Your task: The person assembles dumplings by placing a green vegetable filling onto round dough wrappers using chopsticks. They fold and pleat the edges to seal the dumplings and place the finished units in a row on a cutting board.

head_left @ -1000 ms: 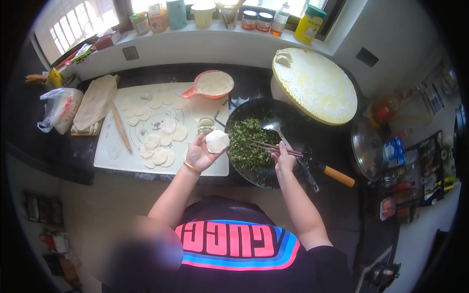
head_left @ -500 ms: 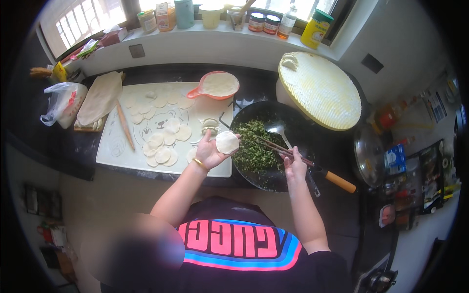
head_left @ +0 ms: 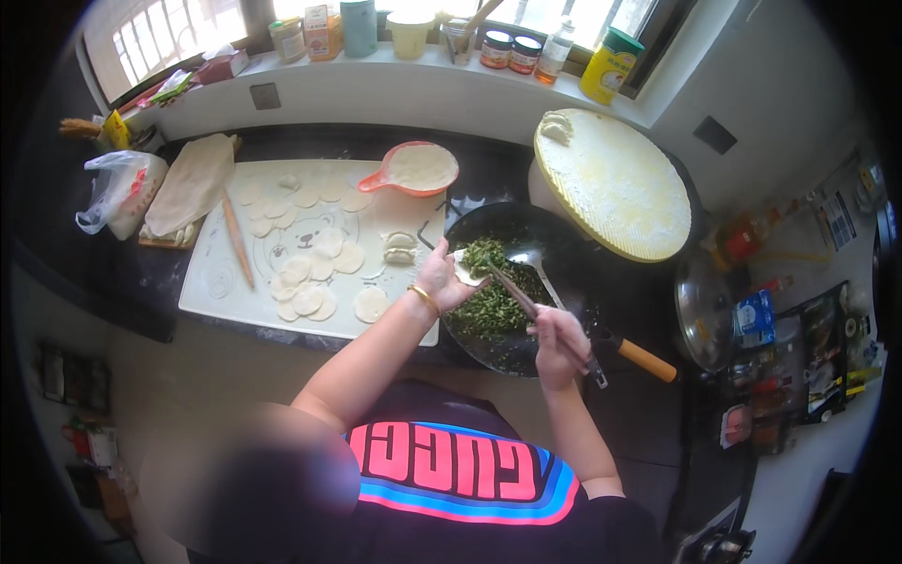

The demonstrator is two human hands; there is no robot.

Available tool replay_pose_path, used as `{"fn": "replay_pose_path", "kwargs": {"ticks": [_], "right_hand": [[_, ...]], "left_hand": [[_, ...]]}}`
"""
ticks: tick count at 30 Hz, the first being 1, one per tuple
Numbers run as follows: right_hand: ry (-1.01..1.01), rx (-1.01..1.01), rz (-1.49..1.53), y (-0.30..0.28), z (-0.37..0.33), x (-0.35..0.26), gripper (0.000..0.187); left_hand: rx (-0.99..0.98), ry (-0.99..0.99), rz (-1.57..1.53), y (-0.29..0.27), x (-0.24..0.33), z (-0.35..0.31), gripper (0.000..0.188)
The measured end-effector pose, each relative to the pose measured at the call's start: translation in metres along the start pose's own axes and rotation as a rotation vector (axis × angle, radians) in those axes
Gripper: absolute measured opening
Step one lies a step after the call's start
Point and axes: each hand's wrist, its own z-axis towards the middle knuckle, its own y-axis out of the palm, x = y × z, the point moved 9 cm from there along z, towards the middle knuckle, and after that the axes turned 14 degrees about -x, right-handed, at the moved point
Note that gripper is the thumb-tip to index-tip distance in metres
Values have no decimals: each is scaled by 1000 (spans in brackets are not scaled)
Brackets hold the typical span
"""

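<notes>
My left hand (head_left: 443,280) cradles a round dumpling wrapper (head_left: 466,273) over the left side of the dark wok (head_left: 581,244). A clump of chopped green filling (head_left: 485,256) rests on the wrapper. With my right hand (head_left: 561,340) I grip a pair of chopsticks (head_left: 516,293), their tips at that clump. More green filling (head_left: 496,314) lies in the wok, beside a metal spatula (head_left: 548,286). On the pale mat (head_left: 209,282) left of my hands are folded dumplings (head_left: 400,248), one lone wrapper (head_left: 371,304) and several overlapping wrappers (head_left: 303,288).
A red-handled bowl of flour (head_left: 421,169) stands behind the mat. A rolling pin (head_left: 237,242) and a sheet of dough (head_left: 193,188) lie at left. Behind the wok sits a round yellow tray (head_left: 620,183) with dumplings at its edge. The wok's wooden handle (head_left: 646,359) sticks out right.
My left hand has moved right over the wok, bringing the wrapper along. The chopsticks have lifted filling from the wok onto the wrapper. My right hand has come slightly nearer my body.
</notes>
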Motion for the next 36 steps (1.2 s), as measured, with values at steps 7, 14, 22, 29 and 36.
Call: {"fn": "replay_pose_path", "kwargs": {"ticks": [7, 14, 22, 29, 36], "right_hand": [[-341, -241, -303, 13, 4, -39, 11], [405, 358, 276, -71, -4, 70, 19], [416, 319, 490, -58, -11, 104, 20], [453, 464, 520, -78, -30, 101, 22], [448, 317, 610, -80, -32, 99, 25]], "left_hand": [[87, -16, 28, -22, -2, 4, 70], [35, -188, 63, -25, -12, -4, 74], [-19, -289, 112, -21, -24, -6, 74], [33, -285, 128, -33, -23, -9, 72], [32, -252, 108, -30, -26, -5, 69]]}}
